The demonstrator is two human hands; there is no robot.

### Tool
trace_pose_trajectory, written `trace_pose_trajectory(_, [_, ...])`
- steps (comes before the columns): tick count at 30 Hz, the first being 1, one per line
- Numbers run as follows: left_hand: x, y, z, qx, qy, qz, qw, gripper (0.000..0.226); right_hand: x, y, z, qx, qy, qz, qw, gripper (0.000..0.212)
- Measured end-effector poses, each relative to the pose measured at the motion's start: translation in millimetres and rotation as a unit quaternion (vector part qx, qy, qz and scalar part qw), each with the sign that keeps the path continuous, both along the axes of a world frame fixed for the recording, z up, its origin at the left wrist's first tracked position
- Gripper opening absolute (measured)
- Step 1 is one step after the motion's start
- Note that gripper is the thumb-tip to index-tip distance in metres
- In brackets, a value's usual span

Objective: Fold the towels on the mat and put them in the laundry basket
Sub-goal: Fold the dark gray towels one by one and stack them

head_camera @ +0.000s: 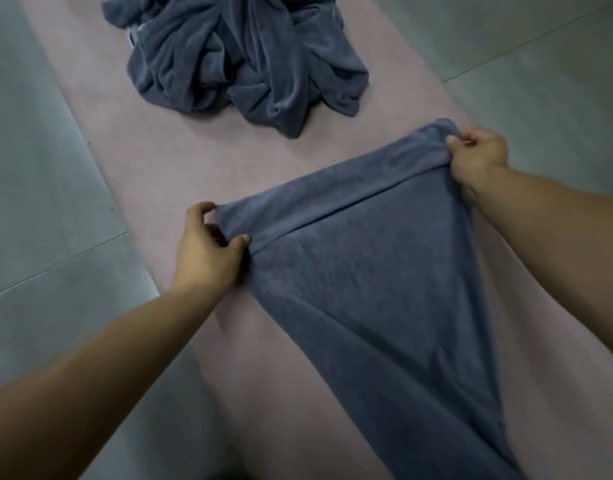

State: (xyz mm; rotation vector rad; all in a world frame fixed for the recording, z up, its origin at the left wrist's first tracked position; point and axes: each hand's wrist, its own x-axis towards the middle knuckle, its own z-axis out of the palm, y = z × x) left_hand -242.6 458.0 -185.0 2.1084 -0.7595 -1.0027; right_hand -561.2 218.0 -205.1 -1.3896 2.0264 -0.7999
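Two hands — left hand (208, 252), right hand (476, 157) — fingers pinching towel (367, 271) corners

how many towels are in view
2 at least: one towel held between the left hand and right hand; a crumpled heap farther up the mat, which may hide more.

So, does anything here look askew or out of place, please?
Only the heap of towels at the far end of the mat lies crumpled; the towel pinched by the left hand and right hand tapers unevenly.
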Motion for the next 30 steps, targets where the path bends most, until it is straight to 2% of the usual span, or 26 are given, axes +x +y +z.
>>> trace_pose_trajectory(2, [-10, 2, 0, 0.004, -0.077, -0.054, 0.996, 0.074, 8, 0, -3, -0.004, -0.012, 0.018, 1.000, 0.016])
trace_pose_trajectory(4, [-23, 2, -1, 0.043, -0.177, -0.110, 0.977, 0.077, 8, 7, -2, 0.023, -0.010, 0.032, 0.999, 0.037])
trace_pose_trajectory(5, [-29, 2, 0, 0.060, -0.231, -0.146, 0.960, 0.073, 4, 13, 3, 0.045, -0.011, 0.025, 0.999, 0.049])
trace_pose_trajectory(7, [-38, 2, -1, 0.022, -0.290, -0.249, 0.924, 0.062, -10, 26, 12, 0.083, -0.017, 0.011, 0.996, 0.062])
trace_pose_trajectory(9, [-47, -1, -6, -0.037, -0.291, -0.373, 0.881, 0.066, -29, 47, 21, 0.143, -0.078, 0.019, 0.986, 0.055])
trace_pose_trajectory(12, [-56, -9, -14, 0.003, -0.295, -0.461, 0.837, 0.071, -51, 93, 32, 0.233, -0.171, 0.065, 0.955, 0.026])
trace_pose_trajectory(14, [-62, -14, -15, 0.043, -0.342, -0.458, 0.819, 0.070, -64, 116, 30, 0.220, -0.128, 0.074, 0.964, 0.022])
trace_pose_trajectory(15, [-66, -16, -13, 0.034, -0.362, -0.451, 0.815, 0.067, -69, 124, 29, 0.198, -0.062, 0.070, 0.976, 0.022])
trace_pose_trajectory(17, [-78, -22, -4, -0.045, -0.357, -0.458, 0.813, 0.060, -83, 143, 26, 0.170, 0.031, 0.040, 0.984, 0.016])
trace_pose_trajectory(19, [-104, -33, 7, -0.140, -0.313, -0.508, 0.790, 0.055, -92, 175, 31, 0.204, -0.017, 0.008, 0.979, 0.018])
trace_pose_trajectory(22, [-162, -51, 19, -0.224, -0.239, -0.631, 0.703, 0.046, -101, 228, 36, 0.262, -0.049, 0.001, 0.964, 0.032])
trace_pose_trajectory(25, [-222, -65, 19, -0.270, -0.229, -0.741, 0.571, 0.049, -108, 267, 44, 0.293, -0.048, 0.025, 0.955, 0.035])
trace_pose_trajectory(28, [-265, -79, 20, -0.186, -0.230, -0.843, 0.449, 0.040, -116, 297, 52, 0.336, -0.043, 0.073, 0.938, 0.028])
trace_pose_trajectory(29, [-275, -81, 20, -0.150, -0.228, -0.862, 0.428, 0.035, -119, 305, 53, 0.332, -0.069, 0.076, 0.938, 0.025])
trace_pose_trajectory(30, [-283, -82, 19, -0.131, -0.217, -0.869, 0.425, 0.030, -123, 312, 53, 0.315, -0.108, 0.065, 0.941, 0.023])
